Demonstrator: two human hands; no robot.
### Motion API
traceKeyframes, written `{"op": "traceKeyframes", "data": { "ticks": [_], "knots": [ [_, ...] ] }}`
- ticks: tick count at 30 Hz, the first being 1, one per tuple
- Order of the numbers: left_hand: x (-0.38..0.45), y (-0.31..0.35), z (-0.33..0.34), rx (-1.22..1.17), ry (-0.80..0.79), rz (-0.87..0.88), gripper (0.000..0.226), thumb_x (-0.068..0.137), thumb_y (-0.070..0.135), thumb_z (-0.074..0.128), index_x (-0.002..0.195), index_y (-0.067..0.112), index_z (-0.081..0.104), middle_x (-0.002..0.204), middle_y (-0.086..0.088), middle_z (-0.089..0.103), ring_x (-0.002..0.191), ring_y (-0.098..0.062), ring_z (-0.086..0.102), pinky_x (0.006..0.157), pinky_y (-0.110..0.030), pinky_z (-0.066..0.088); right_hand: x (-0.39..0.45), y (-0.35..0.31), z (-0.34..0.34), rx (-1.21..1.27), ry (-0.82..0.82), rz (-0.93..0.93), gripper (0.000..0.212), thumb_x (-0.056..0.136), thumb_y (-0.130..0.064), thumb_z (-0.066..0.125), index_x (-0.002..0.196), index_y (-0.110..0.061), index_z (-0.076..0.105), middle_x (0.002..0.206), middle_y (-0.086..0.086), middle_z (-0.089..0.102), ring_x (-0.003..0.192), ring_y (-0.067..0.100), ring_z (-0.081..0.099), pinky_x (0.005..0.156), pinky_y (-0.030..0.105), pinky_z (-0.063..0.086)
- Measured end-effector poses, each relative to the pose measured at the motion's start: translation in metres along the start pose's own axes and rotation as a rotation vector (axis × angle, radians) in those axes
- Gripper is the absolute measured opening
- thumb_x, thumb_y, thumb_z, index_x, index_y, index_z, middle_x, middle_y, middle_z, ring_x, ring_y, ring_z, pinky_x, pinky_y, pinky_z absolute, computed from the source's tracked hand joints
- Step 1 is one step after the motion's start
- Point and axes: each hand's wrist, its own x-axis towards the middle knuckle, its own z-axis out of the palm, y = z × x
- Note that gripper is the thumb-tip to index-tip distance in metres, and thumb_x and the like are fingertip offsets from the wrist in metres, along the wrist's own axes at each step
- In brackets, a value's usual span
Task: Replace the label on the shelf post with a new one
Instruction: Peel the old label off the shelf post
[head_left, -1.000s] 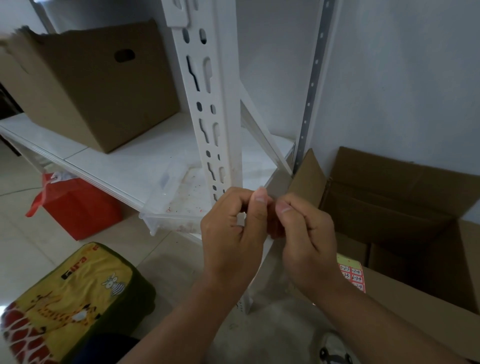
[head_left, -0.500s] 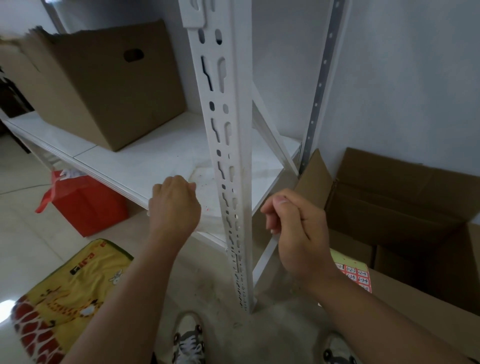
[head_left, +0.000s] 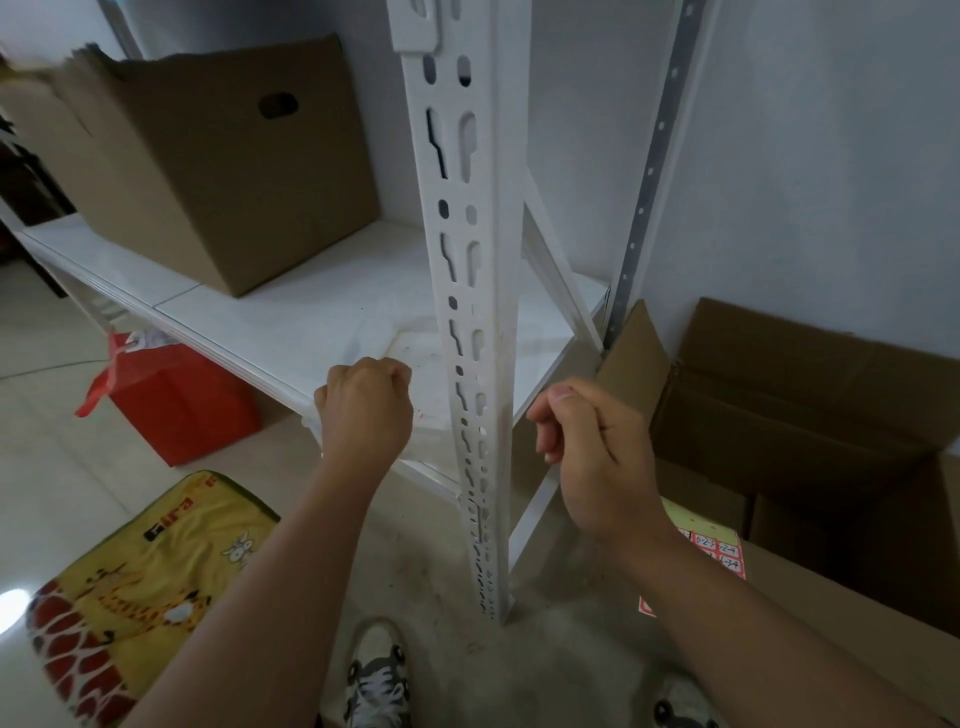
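- So the shelf post (head_left: 470, 332) runs straight up and down right between the two hands, long axis vertical, its foot on the floor down near the shoes (head_left: 378, 675).
- Left hand (head_left: 366, 410) sits just left of the post, over the front edge of the shelf board (head_left: 291, 332). Fingers are curled into a fist. It might be pinching something tiny, but I can't tell; nothing shows in it.
- Right hand (head_left: 592, 441) hangs just right of the post, at about the same height. Fingers loosely curled, thumb on top, and again I can't make out anything held.
- Neither hand is touching the post. They look roughly equally close, maybe the left a hair nearer.
- No label visible on the post face between the hands, so my guess is the old one is already off.
- The label sheet (head_left: 719, 551), yellowish with red-bordered stickers, lies below and to the right of the right hand, on the flap of the open cardboard box (head_left: 779, 395), partly hidden by the right forearm.
- So the right hand is clearly the closer one for grabbing a fresh sticker: down and back toward the body, then up again to the post on its left.
- Whichever hand sticks it, the label wants to line up with that vertical face, clear of the slots.
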Motion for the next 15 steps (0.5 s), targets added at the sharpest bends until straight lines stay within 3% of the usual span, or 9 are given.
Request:
{"op": "traceKeyframes", "data": {
  "ticks": [6,8,10,15],
  "knots": [
    [0.015,-0.008,0.009,0.099,-0.08,-0.058,0.045,0.103,0.036,0.034,0.088,0.01,0.068,0.088,-0.007,0.064,0.098,-0.029,0.054,0.094,-0.044,0.035,0.001,0.006,0.002,-0.025,-0.008,0.015,0.041,0.086,-0.031,0.038,0.068,0.0,0.057,0.061,0.013,0.051,0.054,0.025,0.048,0.05,0.039,0.04],
    [0.015,-0.01,0.012,0.075,-0.082,-0.044,0.024,0.099,0.024,0.043,0.107,0.012,0.063,0.108,-0.007,0.06,0.109,-0.031,0.053,0.098,-0.046,0.036,0.001,0.008,0.001,-0.018,-0.01,0.02,0.04,0.086,-0.03,0.038,0.068,-0.001,0.058,0.061,0.011,0.052,0.054,0.024,0.048,0.05,0.037,0.04],
    [0.014,-0.012,0.015,0.089,-0.119,-0.028,0.034,0.094,0.011,0.047,0.126,0.019,0.057,0.128,-0.004,0.055,0.12,-0.03,0.047,0.103,-0.047,0.034,0.001,0.009,0.0,-0.017,-0.011,0.024,0.038,0.087,-0.029,0.039,0.069,-0.002,0.059,0.06,0.01,0.053,0.055,0.021,0.049,0.05,0.035,0.04],
    [0.015,-0.011,0.013,0.086,-0.079,-0.072,0.034,0.098,0.009,0.041,0.117,0.02,0.067,0.111,-0.003,0.07,0.112,-0.026,0.055,0.099,-0.038,0.036,0.0,0.01,0.0,-0.024,-0.028,0.026,0.036,0.088,-0.028,0.039,0.069,-0.005,0.059,0.061,0.006,0.054,0.056,0.017,0.05,0.051,0.031,0.041]
  ]
}}
